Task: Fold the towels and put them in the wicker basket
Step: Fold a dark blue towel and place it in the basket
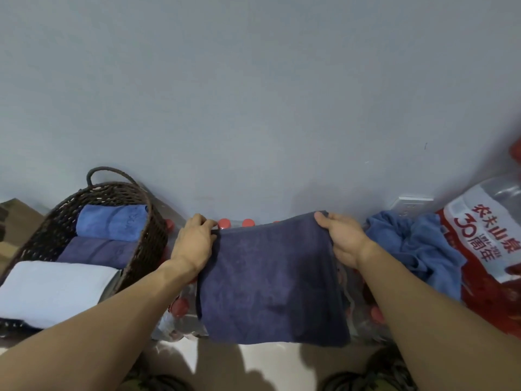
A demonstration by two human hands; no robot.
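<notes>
Navy terry towel (270,280) held up by both hands, hanging down in front of shrink-wrapped pack of red-capped water bottles (180,309). Left hand (194,244) pinches towel's top-left corner, fingers curled over edge; right hand (342,238) grips top-right corner, thumb on top. Towel looks doubled already, top edge running left-right betw the hands, rest draping toward the person.

Landmark = dark brown woven wicker basket (152,238) w/ loop handle. It sits just left of the left hand, long axis running away from person toward grey wall (253,94). Inside basket: bright blue folded towel (112,221) at far end, purple-navy folded towel (98,251) mid, pale white-blue folded towel (53,289) nearest person, lying across near rim.

Right of basket, past the right hand: crumpled blue towel heap (414,246), unfolded, beside red-white labelled bottle pack (485,249).

Judgement: fold step in progress. Basket lies left, so left hand is nearer; held towel's long axis is crosswise to basket's, so prob needs another fold, then a turn and carry leftward. Free room in basket looks scant.
</notes>
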